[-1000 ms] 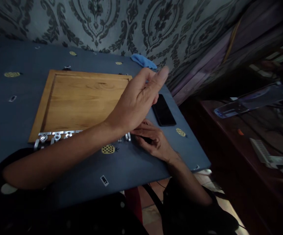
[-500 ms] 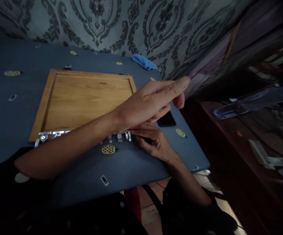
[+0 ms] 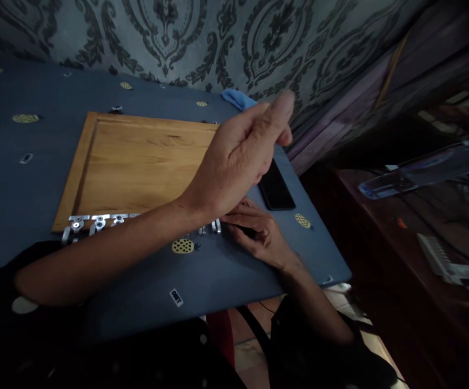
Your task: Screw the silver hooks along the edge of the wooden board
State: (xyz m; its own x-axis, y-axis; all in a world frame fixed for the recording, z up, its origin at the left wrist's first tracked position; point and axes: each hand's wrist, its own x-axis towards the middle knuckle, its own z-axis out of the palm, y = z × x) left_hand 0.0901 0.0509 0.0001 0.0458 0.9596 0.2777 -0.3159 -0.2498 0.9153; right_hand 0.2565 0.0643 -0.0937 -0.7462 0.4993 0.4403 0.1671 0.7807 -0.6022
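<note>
A wooden panel [image 3: 145,162] with a raised frame lies flat on the table. Along its near edge runs a silver metal hook rail [image 3: 100,220] with several small hooks. My left hand [image 3: 240,154] is raised over the panel's right side, thumb on top and fingers curled in; whatever is inside it is hidden. Below it, at the panel's near right corner, my right hand [image 3: 261,232] rests low with fingers pressed together beside the last hook [image 3: 217,226]. My left hand and forearm cover that corner and much of the rail, so what the right fingertips grip cannot be seen.
A black phone [image 3: 277,189] lies right of the panel. A blue cloth [image 3: 238,99] sits by the patterned wall [image 3: 194,43]. The blue table cover [image 3: 137,292] ends at the right; beyond stands a dark red desk [image 3: 352,189] with cables and a clear plastic object [image 3: 400,181].
My left hand has turned, its fingers curling in from a more stretched pose and its thumb tipping upward. The right hand stays at the corner. The view has shifted slightly.
</note>
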